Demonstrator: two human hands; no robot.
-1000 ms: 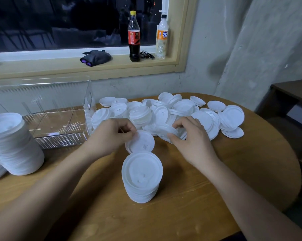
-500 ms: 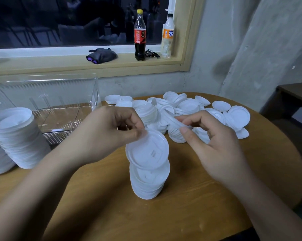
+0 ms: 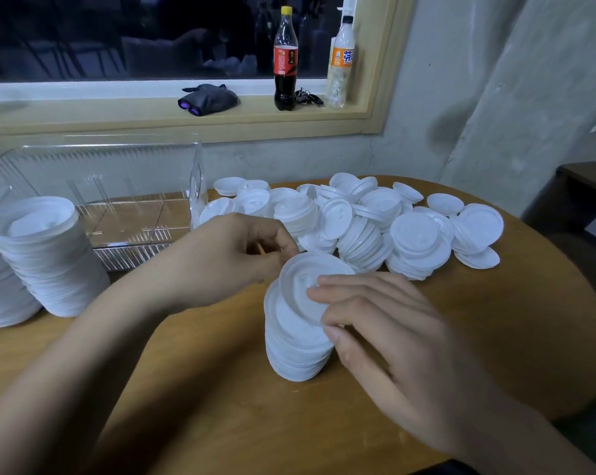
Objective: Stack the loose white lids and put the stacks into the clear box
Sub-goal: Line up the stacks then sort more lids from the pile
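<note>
A short stack (image 3: 295, 354) of white lids is seen at the centre of the frame, stood on a round wooden table (image 3: 495, 337). On top of it a single lid (image 3: 300, 286) is laid at a tilt and is not yet seated flat. The lid is round, thin and matte white, with a raised rim, a sunken middle and a small slot marked near its centre. Its upper-left rim is pinched by the curled fingers of the left hand (image 3: 228, 258). The right hand (image 3: 392, 337) is held nearly flat. Its almost straight fingers are laid on the lid's lower-right part, and its thumb is set against the stack's side.

Behind the hands, at centre right, a loose pile (image 3: 375, 228) of like lids is spread. Some are lying flat, some are leaning and some are nested in small clumps. At the left edge two tall stacks (image 3: 50, 262) are stood close together. Behind them, in the upper left, the clear box (image 3: 118, 200) is placed, with ribbed walls and dividers inside. On the sill at the top, a cola bottle (image 3: 284, 60), an orange bottle (image 3: 341, 60) and a dark pouch (image 3: 209, 99) can be made out.
</note>
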